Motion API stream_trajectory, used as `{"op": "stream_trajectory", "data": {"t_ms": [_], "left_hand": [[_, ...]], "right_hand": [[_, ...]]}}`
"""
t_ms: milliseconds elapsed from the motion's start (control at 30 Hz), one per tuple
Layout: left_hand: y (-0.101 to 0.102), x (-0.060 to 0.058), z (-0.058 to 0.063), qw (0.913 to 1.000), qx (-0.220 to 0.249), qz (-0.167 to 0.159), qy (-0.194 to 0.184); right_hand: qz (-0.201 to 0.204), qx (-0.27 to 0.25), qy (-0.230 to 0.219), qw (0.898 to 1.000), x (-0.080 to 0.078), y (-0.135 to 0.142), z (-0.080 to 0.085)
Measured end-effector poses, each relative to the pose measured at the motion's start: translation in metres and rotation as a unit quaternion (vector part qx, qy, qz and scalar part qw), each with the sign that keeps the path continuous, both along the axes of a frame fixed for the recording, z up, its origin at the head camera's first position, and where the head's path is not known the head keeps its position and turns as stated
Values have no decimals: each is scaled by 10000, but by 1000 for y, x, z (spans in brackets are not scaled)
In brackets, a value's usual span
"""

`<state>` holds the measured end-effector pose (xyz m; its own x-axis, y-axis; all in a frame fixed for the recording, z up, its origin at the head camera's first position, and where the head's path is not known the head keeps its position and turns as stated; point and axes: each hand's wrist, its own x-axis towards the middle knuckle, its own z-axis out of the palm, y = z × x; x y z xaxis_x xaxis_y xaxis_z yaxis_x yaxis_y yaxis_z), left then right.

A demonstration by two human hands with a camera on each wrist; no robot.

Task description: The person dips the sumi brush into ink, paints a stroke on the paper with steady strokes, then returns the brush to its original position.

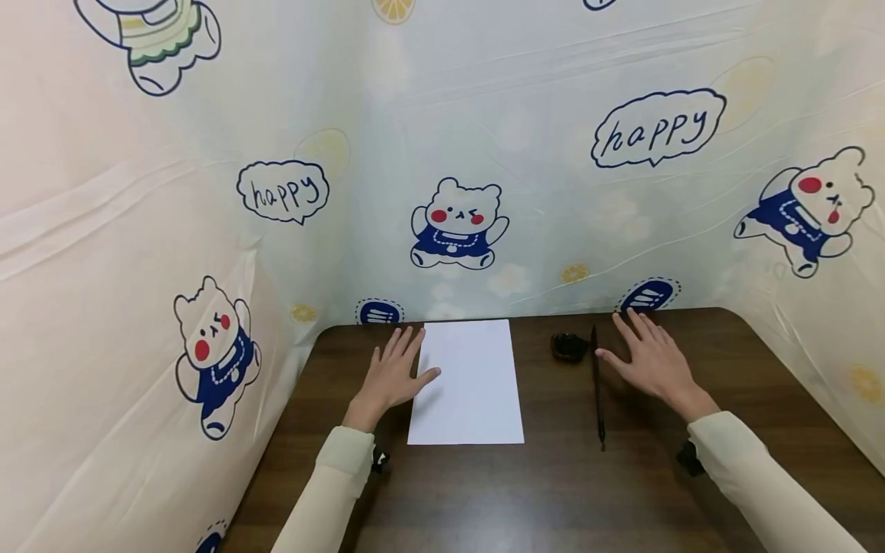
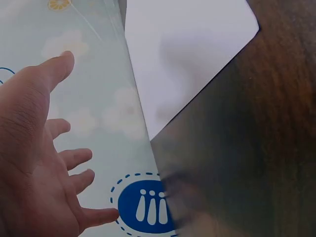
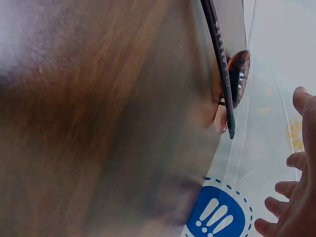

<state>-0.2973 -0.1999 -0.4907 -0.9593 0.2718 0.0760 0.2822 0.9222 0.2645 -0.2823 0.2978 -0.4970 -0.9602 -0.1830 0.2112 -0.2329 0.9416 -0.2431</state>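
My left hand [image 1: 389, 379] has its fingers spread and holds nothing. It hovers at the left edge of a blank white sheet of paper [image 1: 469, 384], casting a shadow on it. In the left wrist view the palm and thumb show beside the sheet's corner. My right hand [image 1: 653, 365] is likewise spread, just right of a slim dark writing brush [image 1: 598, 392]. Characters run along the brush's shaft [image 3: 220, 54]. Its far end lies against a small dark, glossy dish [image 1: 568, 348]. The right wrist view shows the dish [image 3: 240, 74] as brownish, partly behind the shaft.
The brown wooden table [image 1: 456, 499] has rounded far corners. A pale printed curtain [image 1: 539, 230] with bears and "happy" bubbles hangs at its back and sides. Small dark wrist devices sit below both cuffs.
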Motion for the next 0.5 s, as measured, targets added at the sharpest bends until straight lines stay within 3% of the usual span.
{"op": "stream_trajectory", "data": {"t_ms": [167, 500], "left_hand": [[-2, 4, -3, 10000, -30, -23, 77], [1, 16, -12, 9987, 88, -205, 455]], "right_hand": [[86, 45, 261, 9996, 4, -5, -3], [444, -42, 1022, 9938, 27, -13, -16]]}}
